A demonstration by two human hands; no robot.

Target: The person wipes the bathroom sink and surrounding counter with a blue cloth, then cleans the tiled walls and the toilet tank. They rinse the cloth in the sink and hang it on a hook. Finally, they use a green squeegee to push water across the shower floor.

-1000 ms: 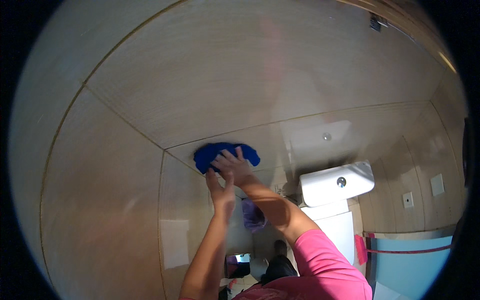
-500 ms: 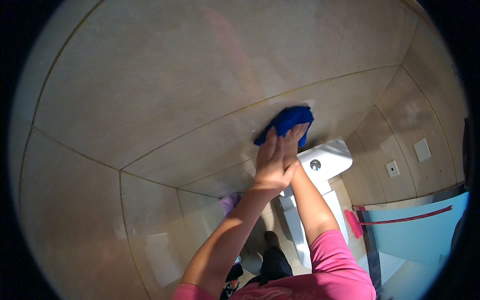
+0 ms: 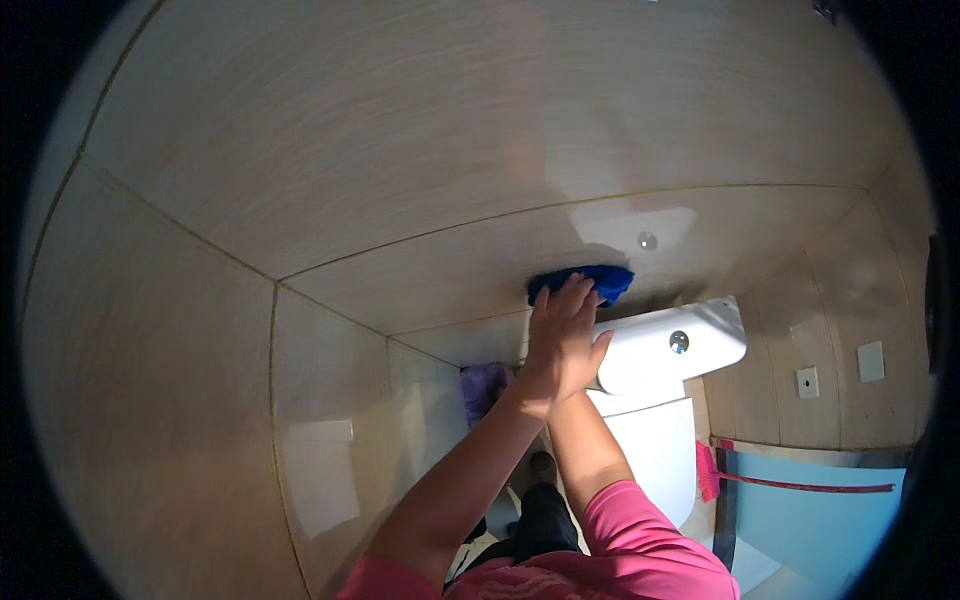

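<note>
A crumpled blue cloth [image 3: 606, 284] lies against the beige tiled wall, just above and left of the toilet's cistern. My left hand [image 3: 558, 345] is laid over my right hand, its fingers stretched out toward the cloth and its thumb out to the right. Beneath it, my right hand [image 3: 588, 298] holds the cloth pressed to the wall; most of that hand is hidden. My forearms cross at the wrists.
The white cistern [image 3: 650, 350] with a round chrome button stands close to my right wrist, above the closed toilet lid [image 3: 655, 440]. A purple cloth [image 3: 484, 390] is low in the left corner. A pink broom [image 3: 708, 472] leans at right by a pale blue panel [image 3: 830, 520].
Both hands have slid the blue cloth lower on the wall, closer to the cistern. The view has shifted, and more of the right hand is now covered.
</note>
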